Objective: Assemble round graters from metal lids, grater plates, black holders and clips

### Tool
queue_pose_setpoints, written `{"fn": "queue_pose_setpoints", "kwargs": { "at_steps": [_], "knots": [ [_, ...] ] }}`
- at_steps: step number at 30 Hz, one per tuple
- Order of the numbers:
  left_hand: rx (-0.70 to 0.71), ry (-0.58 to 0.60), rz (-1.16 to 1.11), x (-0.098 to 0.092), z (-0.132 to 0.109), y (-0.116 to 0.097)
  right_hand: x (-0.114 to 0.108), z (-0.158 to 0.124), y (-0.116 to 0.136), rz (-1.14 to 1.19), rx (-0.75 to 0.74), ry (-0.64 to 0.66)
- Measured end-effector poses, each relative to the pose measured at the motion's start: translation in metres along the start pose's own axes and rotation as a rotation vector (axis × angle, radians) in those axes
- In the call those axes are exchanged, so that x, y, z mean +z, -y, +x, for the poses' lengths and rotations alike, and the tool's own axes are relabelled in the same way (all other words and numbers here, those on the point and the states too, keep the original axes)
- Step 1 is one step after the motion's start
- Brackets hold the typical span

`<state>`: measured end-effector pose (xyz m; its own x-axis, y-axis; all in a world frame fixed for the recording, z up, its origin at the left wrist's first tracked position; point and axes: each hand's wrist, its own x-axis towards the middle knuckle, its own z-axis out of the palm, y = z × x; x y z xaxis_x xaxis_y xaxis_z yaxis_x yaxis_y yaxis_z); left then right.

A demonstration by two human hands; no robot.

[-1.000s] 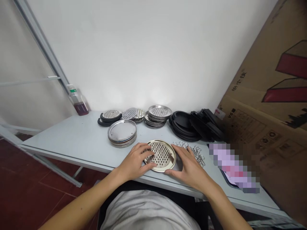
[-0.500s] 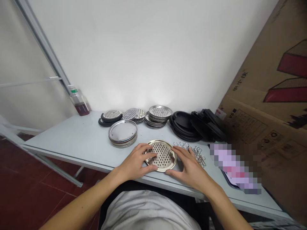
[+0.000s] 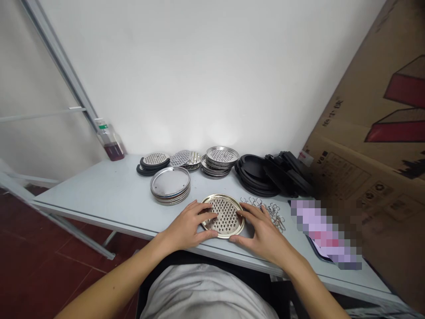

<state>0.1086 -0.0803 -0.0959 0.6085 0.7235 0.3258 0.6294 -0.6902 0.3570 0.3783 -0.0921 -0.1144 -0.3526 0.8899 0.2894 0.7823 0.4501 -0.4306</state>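
Observation:
A round metal grater plate [image 3: 226, 219] with a gold-coloured rim lies flat near the table's front edge. My left hand [image 3: 191, 223] grips its left side, thumb at the near rim and fingertips over the perforated face. On the opposite side, my right hand [image 3: 264, 228] holds the rim with its thumb in front and fingers reaching onto the plate. Several small metal rings or clips [image 3: 274, 208] lie just beyond my right fingers, partly hidden by that hand. To the left stands a stack of smooth round metal plates [image 3: 170, 181].
Along the wall are black-edged perforated discs [image 3: 154, 159], loose perforated discs [image 3: 181, 158], a stack of round graters [image 3: 222, 156] and black round parts [image 3: 255, 170]. A bottle of dark liquid [image 3: 113, 148] stands far left. A blurred-out flat item [image 3: 323, 235] and a large cardboard box [image 3: 365, 177] flank the right.
My right fingertips have shifted slightly on the grater plate. Both hands otherwise stay in place around it, and the surrounding stacks are unmoved.

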Motion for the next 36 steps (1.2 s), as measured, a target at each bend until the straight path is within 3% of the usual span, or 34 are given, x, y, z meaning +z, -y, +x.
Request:
{"fn": "queue_pose_setpoints", "kwargs": {
  "at_steps": [36],
  "knots": [
    [-0.008, 0.007, -0.016, -0.0042, 0.0022, -0.0038, 0.0002, 0.0019, 0.0007, 0.0, -0.019, -0.006]
  ]
}}
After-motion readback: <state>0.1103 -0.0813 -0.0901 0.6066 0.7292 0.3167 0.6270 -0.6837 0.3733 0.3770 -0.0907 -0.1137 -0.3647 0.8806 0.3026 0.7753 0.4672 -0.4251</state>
